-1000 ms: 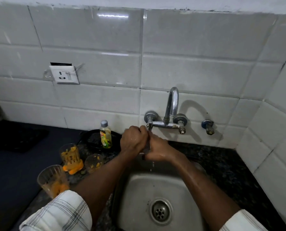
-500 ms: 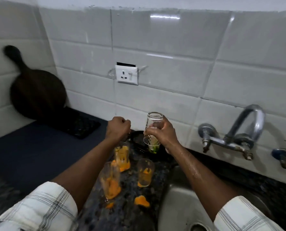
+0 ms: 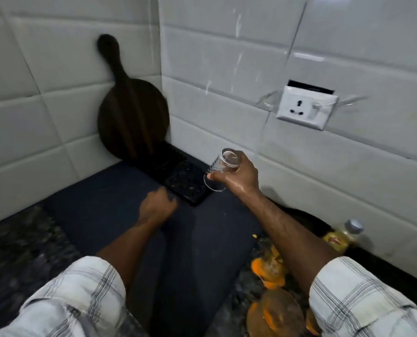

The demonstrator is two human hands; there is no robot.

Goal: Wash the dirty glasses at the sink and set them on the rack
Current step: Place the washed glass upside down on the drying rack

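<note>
My right hand (image 3: pixel 239 177) grips a clean clear glass (image 3: pixel 221 166) upside down, its mouth tilted down just above the right end of the black grid rack (image 3: pixel 176 176) by the wall corner. My left hand (image 3: pixel 157 206) hovers blurred in front of the rack with its fingers curled and nothing in it. Dirty glasses (image 3: pixel 272 266) smeared with orange residue stand at the lower right on the speckled counter (image 3: pixel 20 259), partly hidden by my right arm.
A dark round wooden board (image 3: pixel 132 113) leans in the tiled corner behind the rack. A dark blue mat (image 3: pixel 120 195) lies under the rack. A small bottle with a grey cap (image 3: pixel 343 235) stands by a black pan at the right. A wall socket (image 3: pixel 305 108) sits above.
The view swung left from the sink and tap to the corner. My right hand carried the glass from the tap across to the rack; my left hand moved along in front of the rack.
</note>
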